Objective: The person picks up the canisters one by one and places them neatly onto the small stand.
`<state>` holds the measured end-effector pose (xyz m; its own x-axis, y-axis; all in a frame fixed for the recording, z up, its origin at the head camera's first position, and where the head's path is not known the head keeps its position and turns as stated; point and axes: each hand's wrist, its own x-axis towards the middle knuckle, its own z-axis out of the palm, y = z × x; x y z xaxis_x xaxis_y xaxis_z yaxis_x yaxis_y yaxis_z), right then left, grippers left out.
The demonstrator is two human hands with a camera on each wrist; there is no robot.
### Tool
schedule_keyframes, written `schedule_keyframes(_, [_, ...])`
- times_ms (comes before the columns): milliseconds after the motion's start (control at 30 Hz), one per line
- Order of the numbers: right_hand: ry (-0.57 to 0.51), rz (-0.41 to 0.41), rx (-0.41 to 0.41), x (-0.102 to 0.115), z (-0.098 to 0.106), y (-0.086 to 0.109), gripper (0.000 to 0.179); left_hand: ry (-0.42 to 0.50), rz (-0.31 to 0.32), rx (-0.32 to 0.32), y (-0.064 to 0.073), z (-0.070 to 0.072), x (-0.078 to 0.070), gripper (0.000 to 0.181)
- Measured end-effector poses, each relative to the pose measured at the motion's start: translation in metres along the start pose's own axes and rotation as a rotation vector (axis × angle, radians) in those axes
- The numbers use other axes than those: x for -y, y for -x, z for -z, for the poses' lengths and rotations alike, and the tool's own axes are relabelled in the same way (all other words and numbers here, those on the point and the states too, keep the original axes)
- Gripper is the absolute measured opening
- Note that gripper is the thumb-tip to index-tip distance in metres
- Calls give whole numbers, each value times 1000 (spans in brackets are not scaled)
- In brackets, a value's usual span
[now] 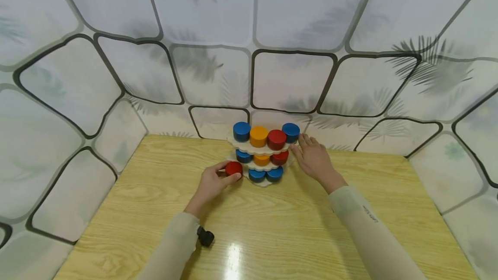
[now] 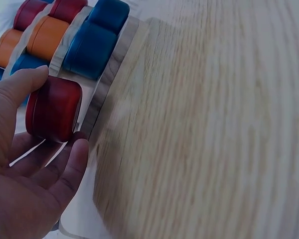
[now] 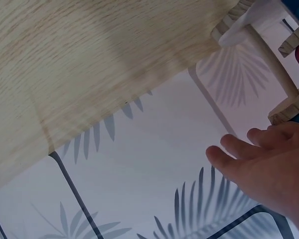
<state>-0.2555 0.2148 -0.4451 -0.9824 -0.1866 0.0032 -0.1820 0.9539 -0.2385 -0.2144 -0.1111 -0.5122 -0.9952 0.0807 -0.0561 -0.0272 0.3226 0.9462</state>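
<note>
A three-tiered wooden stand (image 1: 249,146) with scalloped shelves is at the table's back, holding several round tins in blue, orange and red. Between thumb and fingers, my left hand (image 1: 210,184) pinches a red tin (image 1: 233,170) just left of the lower shelves. The left wrist view shows this red tin (image 2: 55,108) tilted on its side in that camera, close to the blue tins (image 2: 89,50). My right hand (image 1: 316,158) reaches to the top shelf's right edge, fingers extended by a blue tin (image 1: 291,132). In the right wrist view, those fingers (image 3: 239,149) are near the shelf edge.
Behind the stand rises a pale wall (image 1: 295,81) with dark outlines and leaf prints, which also closes in on both sides. The light wood table (image 1: 295,237) spreads out in front. A small black device (image 1: 205,237) sits at the left cuff.
</note>
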Motion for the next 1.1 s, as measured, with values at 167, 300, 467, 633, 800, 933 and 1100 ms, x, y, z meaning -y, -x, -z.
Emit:
schedule_keyframes(167, [31,-22,18,3,3,0,73,-6,-8,-8,-3,-3,1,59])
schedule_keyframes(300, [38,-34,28,4,3,1,74,-10,-9,-15,-4,-4,4,60])
schedule_keyframes(467, [55,-38,26,4,3,1,73,-26,-14,-9,-5,-3,5,62])
schedule_keyframes(633, [51,-39,22,4,3,1,72,-50,-17,-2,-6,-4,4,62])
schedule_keyframes(800, [44,-39,14,3,1,2,72,-61,-28,3,-8,-6,3,63])
schedule_keyframes(933, [43,-36,7,2,-1,1,72,-75,-40,8,-9,-10,1,65])
schedule_keyframes(1100, [34,-36,4,2,-2,0,72,-88,-51,7,-11,-15,-1,67])
